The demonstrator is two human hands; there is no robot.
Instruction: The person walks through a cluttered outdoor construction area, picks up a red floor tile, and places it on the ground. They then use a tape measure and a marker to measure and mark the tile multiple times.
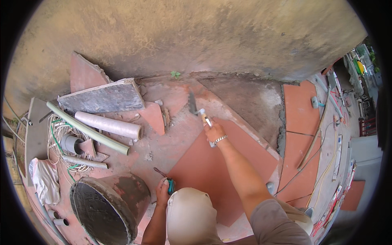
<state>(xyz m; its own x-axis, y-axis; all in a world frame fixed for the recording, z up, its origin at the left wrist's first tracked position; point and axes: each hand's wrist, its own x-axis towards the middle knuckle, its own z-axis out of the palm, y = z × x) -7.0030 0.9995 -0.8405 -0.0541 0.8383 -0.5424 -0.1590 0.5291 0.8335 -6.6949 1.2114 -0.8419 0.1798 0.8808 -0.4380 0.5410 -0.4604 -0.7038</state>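
Note:
My right hand [214, 133] is closed round the handle of a trowel [192, 103], its grey blade pointing toward the wall. Beneath that arm lies a large square terracotta tile [228, 171], set at an angle on the dusty floor. Beside my knee, my left hand [162, 191] grips a small teal and black tape measure [170, 186] with a dark cord loop. The fingers partly cover it. Left of this hand, a mortar-crusted bucket [141, 190] lies tilted, with grey inside its mouth.
A stained wall [196, 36] runs along the back. Broken slabs [104, 97], a plastic-wrapped roll [108, 124], a pale pipe [87, 130] and coiled cable [55, 141] crowd the left. Laid terracotta tiles [300, 151] carry a long stick [314, 145] and a teal-handled tool [314, 102] at right.

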